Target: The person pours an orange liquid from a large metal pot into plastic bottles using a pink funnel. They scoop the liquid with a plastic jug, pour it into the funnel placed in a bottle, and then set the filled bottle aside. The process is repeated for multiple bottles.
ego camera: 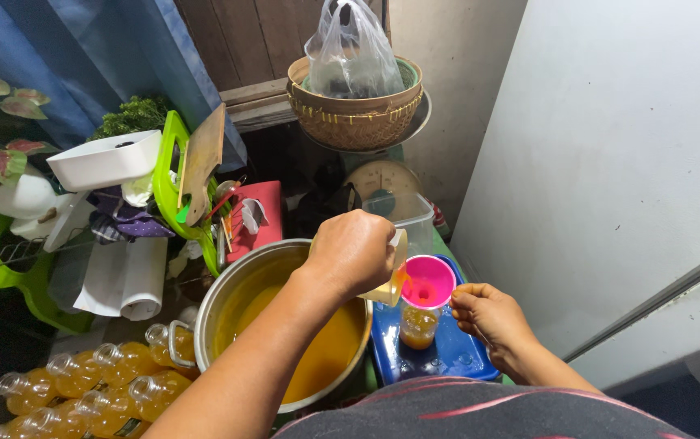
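Observation:
My left hand grips a pale yellow cup and tilts it over a pink funnel. The funnel sits in the mouth of a small clear bottle partly filled with orange liquid. That bottle stands on a blue tray. My right hand rests beside the funnel's right rim, fingers curled against it. A large steel pot holding orange liquid sits just left of the tray, under my left forearm.
Several filled bottles of orange liquid lie at lower left. A red box, a green rack with a wooden board, a paper roll, a woven basket with a plastic bag and a clear tub crowd the back. A white wall stands right.

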